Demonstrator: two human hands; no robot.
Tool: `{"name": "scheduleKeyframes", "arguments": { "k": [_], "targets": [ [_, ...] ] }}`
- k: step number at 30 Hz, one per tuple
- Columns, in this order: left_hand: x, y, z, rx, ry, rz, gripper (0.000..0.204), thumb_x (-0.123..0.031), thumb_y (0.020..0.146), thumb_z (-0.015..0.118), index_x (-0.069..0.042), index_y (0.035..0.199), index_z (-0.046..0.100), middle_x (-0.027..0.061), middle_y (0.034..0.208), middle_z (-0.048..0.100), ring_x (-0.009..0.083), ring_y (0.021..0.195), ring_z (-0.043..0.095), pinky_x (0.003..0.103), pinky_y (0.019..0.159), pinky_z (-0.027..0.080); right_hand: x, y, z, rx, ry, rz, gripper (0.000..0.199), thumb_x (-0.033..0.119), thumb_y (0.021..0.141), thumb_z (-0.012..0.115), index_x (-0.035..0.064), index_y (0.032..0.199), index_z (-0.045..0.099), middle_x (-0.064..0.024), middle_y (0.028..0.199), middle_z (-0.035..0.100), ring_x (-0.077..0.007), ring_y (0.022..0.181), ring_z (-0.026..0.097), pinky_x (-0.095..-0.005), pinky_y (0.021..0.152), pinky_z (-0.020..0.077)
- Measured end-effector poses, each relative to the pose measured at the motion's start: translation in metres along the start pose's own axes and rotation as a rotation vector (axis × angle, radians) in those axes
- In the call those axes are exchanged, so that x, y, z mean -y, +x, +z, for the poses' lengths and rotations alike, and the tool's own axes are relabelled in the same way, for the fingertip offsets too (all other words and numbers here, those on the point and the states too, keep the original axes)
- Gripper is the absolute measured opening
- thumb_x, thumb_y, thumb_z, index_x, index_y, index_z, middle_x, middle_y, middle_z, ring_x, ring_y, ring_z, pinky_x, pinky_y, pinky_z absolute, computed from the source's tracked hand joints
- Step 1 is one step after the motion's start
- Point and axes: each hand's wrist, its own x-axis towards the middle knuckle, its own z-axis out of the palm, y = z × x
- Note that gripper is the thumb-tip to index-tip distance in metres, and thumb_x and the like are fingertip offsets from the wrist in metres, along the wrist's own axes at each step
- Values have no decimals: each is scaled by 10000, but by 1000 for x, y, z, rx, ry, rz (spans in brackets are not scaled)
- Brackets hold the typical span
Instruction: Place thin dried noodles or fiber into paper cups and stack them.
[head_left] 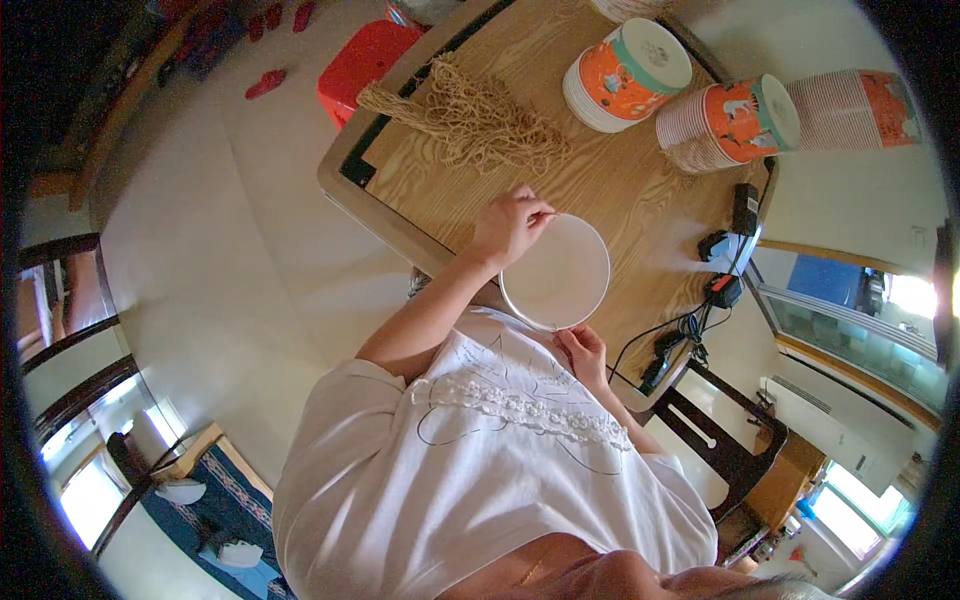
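A white paper bucket is tilted at the table's near edge, its round opening facing up toward me. My left hand is closed, with fingertips pinched at the bucket's far rim. At the near rim, my right hand is also closed, thumb and fingers on the edge. Any thin cord in the fingertips is too small to make out. Beyond my left hand lies a loose bundle of brown twine on the wooden table.
Stacked orange, white and green paper buckets stand at the far right, with another stack lying tilted beside them. Black adapters and cables run along the right edge. A red stool and a dark chair flank the table.
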Motion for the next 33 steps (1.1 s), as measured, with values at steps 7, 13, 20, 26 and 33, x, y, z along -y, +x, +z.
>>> {"name": "scheduleKeyframes", "arguments": {
  "k": [7,13,20,26,33],
  "targets": [
    [-1,2,1,-5,12,21,71,-163,692,658,-120,746,640,52,697,569,216,605,587,328,530,475,-1,12,-3,63,-68,66,163,126,834,554,-8,925,574,-69,834,612,-127,752,567,-241,700,460],
    [-1,13,6,98,-131,-41,106,-181,682,673,-94,737,646,61,712,591,196,617,591,303,556,474,-35,83,-120,106,194,181,418,287,861,391,-30,1126,460,-136,1102,516,-226,1019,493,-344,874,426],
    [24,18,31,162,-196,-75,114,-175,707,668,-74,752,641,59,710,589,189,660,579,302,590,460,113,104,-31,-9,-205,-418,178,65,810,558,-2,975,555,-43,925,577,-119,832,531,-237,760,429],
    [32,36,34,375,-254,-184,182,-234,694,671,-71,771,643,81,703,610,207,639,586,319,581,457,135,123,21,158,-586,-480,198,118,808,593,49,992,570,-25,894,597,-107,775,554,-249,694,447],
    [18,53,19,465,-135,-192,256,-287,680,667,-60,797,645,129,696,626,253,621,608,353,577,468,143,152,30,203,-534,-400,104,105,802,591,26,867,609,-28,759,607,-109,720,553,-240,646,442]
  ]
}}
